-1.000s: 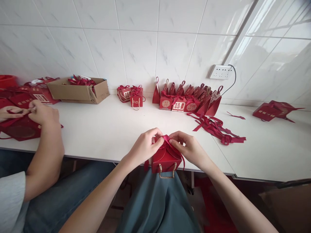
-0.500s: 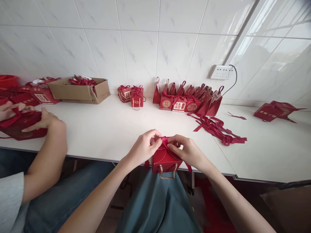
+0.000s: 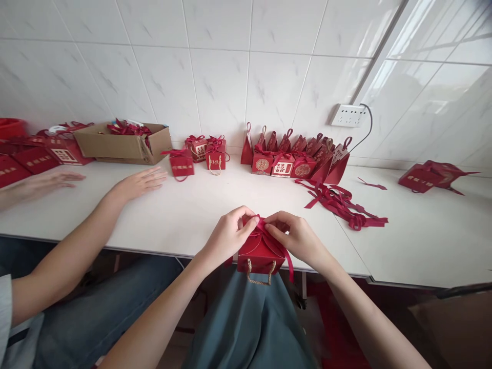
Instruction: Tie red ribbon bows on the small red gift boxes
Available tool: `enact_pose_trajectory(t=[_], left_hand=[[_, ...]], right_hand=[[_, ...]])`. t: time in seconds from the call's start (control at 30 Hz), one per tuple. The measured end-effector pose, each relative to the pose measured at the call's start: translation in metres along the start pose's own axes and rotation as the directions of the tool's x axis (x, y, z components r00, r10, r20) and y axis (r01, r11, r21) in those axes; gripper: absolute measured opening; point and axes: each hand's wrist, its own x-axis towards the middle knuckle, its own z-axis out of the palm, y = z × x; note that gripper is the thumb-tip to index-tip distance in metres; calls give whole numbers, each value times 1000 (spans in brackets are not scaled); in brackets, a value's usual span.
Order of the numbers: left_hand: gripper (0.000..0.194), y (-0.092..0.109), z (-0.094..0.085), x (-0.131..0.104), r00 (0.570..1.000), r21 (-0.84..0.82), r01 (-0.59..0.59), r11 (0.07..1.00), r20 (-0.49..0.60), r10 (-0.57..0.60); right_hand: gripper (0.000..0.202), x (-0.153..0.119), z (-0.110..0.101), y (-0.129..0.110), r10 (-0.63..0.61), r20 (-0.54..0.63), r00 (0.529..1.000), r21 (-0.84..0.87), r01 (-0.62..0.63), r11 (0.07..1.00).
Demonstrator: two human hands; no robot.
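Note:
A small red box (image 3: 261, 259) with a twisted rope handle sits at the table's front edge, above my lap. Red ribbon (image 3: 260, 225) crosses its top and one tail hangs down at the right side. My left hand (image 3: 234, 228) pinches the ribbon from the left, thumb against fingers. From the right, my right hand (image 3: 290, 233) pinches it as well, close to the middle of the lid. The fingertips of both hands partly hide the knot area.
Red boxes (image 3: 284, 166) stand by the wall, with loose ribbons (image 3: 346, 205) in front. A cardboard carton (image 3: 123, 146) and more boxes (image 3: 65, 151) are at the left. A co-worker's hands (image 3: 140, 183) reach over the table. One red box (image 3: 421, 177) lies far right.
The co-worker's box now stands beside the two small boxes near the carton, and that person's hands are off it. On my box, the right ribbon tail has shifted; my hands barely moved.

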Motion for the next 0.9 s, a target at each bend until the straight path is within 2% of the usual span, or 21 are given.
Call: enact_pose_trajectory(t=[0.13, 0.3, 0.5, 0.6, 0.7, 0.9], left_hand=[[25, -1, 1, -2, 1000, -26, 12, 1000, -11, -12], [26, -1, 2, -2, 1000, -83, 8, 996, 6, -8], [27, -3, -5, -1, 997, -120, 12, 993, 83, -2], [24, -3, -15, -8, 995, -14, 40, 999, 95, -39], [29, 0, -28, -18, 991, 141, 48, 989, 119, -65], [24, 11, -43, -34, 983, 351, -33, 936, 183, -34]], right_hand=[[19, -1, 2, -2, -27, -30, 999, -44, 26, 999], [11, -2, 7, -4, -41, -48, 998, -124, 34, 992], [11, -5, 13, -7, -20, -85, 996, -64, 14, 998], [10, -6, 16, -4, 17, -77, 997, 28, -15, 1000], [10, -7, 19, 0, 52, -95, 994, 60, -46, 997], [15, -6, 20, 2, 97, -122, 988, 65, -89, 994]])
